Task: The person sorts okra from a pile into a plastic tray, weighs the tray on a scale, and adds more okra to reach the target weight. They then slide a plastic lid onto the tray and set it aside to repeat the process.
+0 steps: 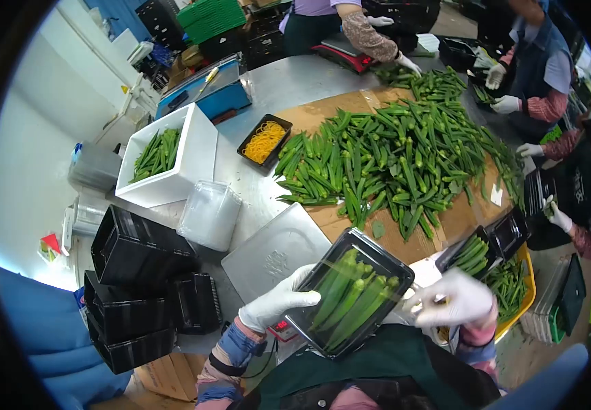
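Observation:
My left hand [285,298], in a white glove, grips the left side of a black tray of okra [350,294] with clear film over it. The tray is tilted in front of my chest. My right hand [452,298], also gloved, is at the tray's right edge with its fingers bent and blurred by motion; what it holds, if anything, I cannot make out. Beyond the tray lies a metal scale plate [275,253], its red display partly hidden under my left wrist. A large okra pile [391,157] covers brown cardboard on the table.
A white foam box [200,157] of okra, a black tray of yellow bands [266,141] and clear lids [210,215] stand to the left. Stacked black trays [138,253] are nearer. A yellow crate [529,287] with okra is at right. Other gloved people work across the table.

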Action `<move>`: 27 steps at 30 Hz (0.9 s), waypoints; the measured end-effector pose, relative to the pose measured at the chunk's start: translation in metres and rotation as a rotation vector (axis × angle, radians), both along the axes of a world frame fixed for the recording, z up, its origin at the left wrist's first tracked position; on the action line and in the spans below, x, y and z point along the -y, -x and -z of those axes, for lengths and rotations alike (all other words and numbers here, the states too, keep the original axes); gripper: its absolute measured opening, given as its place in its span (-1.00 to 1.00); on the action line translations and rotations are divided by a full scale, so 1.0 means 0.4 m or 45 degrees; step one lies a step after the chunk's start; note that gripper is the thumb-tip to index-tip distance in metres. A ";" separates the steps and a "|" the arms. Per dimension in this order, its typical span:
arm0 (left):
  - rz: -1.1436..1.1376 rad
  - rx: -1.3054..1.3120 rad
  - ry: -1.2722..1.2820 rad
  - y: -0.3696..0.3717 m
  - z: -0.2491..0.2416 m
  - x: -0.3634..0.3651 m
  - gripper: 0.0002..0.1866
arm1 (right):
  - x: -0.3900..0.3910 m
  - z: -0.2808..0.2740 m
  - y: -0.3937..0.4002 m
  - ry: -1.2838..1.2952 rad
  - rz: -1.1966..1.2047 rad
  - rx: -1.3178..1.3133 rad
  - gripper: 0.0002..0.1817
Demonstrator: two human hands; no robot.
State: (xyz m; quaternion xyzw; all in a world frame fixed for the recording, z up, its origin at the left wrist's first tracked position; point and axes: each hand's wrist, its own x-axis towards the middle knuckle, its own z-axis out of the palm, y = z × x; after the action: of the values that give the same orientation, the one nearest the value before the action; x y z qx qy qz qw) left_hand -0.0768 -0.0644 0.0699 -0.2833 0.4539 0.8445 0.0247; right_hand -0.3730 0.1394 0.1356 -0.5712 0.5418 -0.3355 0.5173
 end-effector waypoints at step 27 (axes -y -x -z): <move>-0.886 -0.314 -0.290 0.702 0.530 1.143 -0.53 | -0.471 0.747 0.229 -0.351 2.274 -0.876 -0.54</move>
State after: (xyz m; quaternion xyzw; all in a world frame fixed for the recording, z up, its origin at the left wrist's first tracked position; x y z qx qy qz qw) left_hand -0.3576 -0.5214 -0.1423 -0.3123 0.2333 0.8751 -0.2868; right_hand -0.4648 0.3278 -0.1632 0.0498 0.9327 -0.3532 -0.0529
